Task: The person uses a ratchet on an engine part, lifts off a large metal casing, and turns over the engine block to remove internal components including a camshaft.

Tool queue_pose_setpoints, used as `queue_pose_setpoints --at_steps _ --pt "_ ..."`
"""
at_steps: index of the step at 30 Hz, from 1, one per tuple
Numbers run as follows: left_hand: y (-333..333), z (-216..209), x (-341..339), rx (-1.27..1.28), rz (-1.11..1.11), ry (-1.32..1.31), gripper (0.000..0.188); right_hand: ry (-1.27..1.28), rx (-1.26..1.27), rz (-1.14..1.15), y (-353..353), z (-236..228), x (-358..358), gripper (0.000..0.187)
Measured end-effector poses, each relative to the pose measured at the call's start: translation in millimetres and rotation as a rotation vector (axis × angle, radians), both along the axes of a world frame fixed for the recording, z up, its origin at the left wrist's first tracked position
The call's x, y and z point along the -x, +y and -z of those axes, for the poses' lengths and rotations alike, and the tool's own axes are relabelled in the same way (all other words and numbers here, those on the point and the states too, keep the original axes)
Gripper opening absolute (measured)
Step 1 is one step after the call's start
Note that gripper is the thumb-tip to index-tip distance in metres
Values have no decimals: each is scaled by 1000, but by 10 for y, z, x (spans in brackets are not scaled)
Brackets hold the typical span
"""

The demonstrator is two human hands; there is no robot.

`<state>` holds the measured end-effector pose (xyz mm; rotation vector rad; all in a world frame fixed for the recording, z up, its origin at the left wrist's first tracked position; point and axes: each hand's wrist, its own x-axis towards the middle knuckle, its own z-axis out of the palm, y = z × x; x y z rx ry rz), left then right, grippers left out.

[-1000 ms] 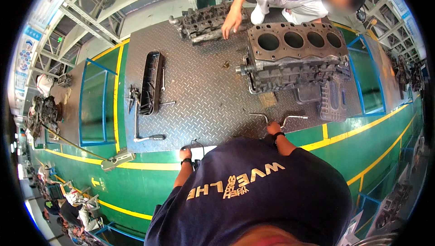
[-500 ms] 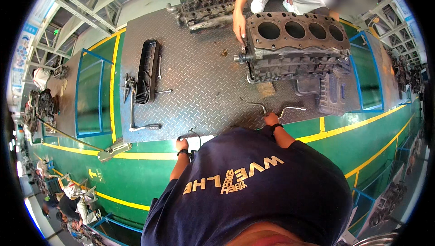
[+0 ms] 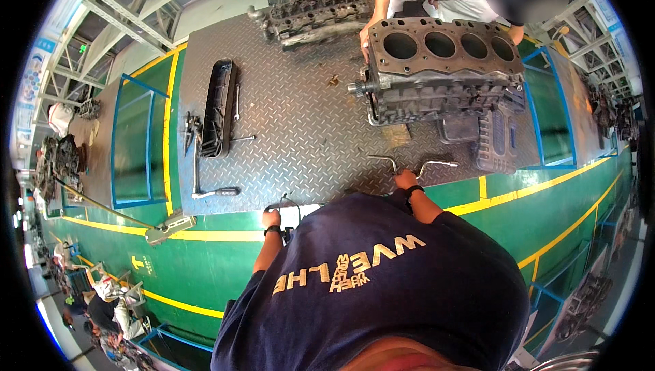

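Observation:
My right hand [image 3: 405,180] is closed around the middle of a crank-shaped steel speed brace [image 3: 440,164] at the near edge of the plate-topped table. Both bent ends of the brace stick out past the fingers. My left hand [image 3: 271,218] is at the same edge, further left, with its fingers curled in. Whatever it may hold is hidden; a thin dark curved wire [image 3: 292,200] shows beside it. Beyond my right hand stands an engine block [image 3: 443,91] with a row of open cylinder bores. A co-worker's hand [image 3: 366,42] rests on its left end.
A cylinder head [image 3: 317,16] lies at the back. On the left are a long black cover [image 3: 220,108], thin wrenches [image 3: 237,103] and a long-handled ratchet [image 3: 217,192]. A dark plastic tray-like part [image 3: 496,140] lies in front of the block. The co-worker crouches behind it.
The co-worker has shifted, and the other hand now shows lower at the block's right end. The whole view has slid slightly left. My hands keep their places.

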<state>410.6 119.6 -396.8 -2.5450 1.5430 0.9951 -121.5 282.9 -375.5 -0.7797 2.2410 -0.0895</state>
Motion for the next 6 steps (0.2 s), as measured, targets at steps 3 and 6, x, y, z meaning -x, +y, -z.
queue_pose_setpoints --at_steps 3,6 --pt "16 26 1 -35 27 1 55 34 -6 -23 22 35 -15 49" --pt "40 77 -1 -15 28 -32 58 7 48 -3 50 60 -18 50"
